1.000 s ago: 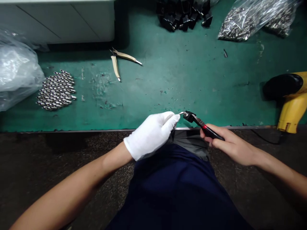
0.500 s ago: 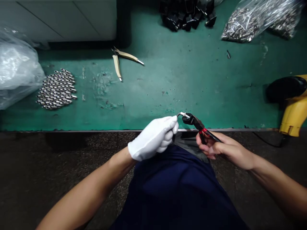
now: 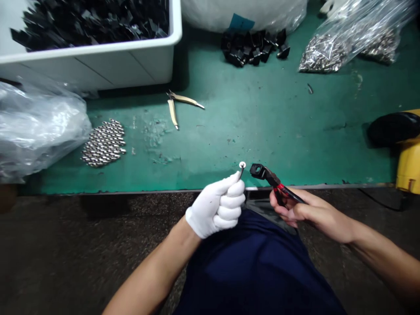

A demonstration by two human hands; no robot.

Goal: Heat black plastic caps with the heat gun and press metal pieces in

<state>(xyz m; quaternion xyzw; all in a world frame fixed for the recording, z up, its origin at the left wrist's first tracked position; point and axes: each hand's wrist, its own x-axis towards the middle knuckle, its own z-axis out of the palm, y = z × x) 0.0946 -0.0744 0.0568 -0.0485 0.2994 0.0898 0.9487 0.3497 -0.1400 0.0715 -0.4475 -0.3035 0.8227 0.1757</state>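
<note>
In a white glove, my left hand (image 3: 218, 203) is closed on a thin dark cable (image 3: 241, 173), pinched between thumb and forefinger. The cable's tip carries a small shiny round metal end (image 3: 242, 165), which points up toward the camera. My bare right hand (image 3: 305, 208) grips pliers (image 3: 278, 186) with red and black handles. At their head is a black squarish block (image 3: 257, 170) with an opening; whether it belongs to the jaws I cannot tell. A small gap separates this block from the metal end. Both hands are at the table's front edge.
Cream-handled cutters (image 3: 179, 103) lie splayed on the green table (image 3: 210, 144). Left of them are a cluster of metal sleeves (image 3: 104, 143), a plastic bag (image 3: 39, 131) and a white bin (image 3: 138, 65) of black parts. Behind stand black pieces (image 3: 252, 48), bagged metal parts (image 3: 323, 52); right, a yellow tool (image 3: 408, 166).
The metal end has come away from the pliers' head, and my left hand has turned so the end faces up. The camera view has shifted, showing more of the table's back.
</note>
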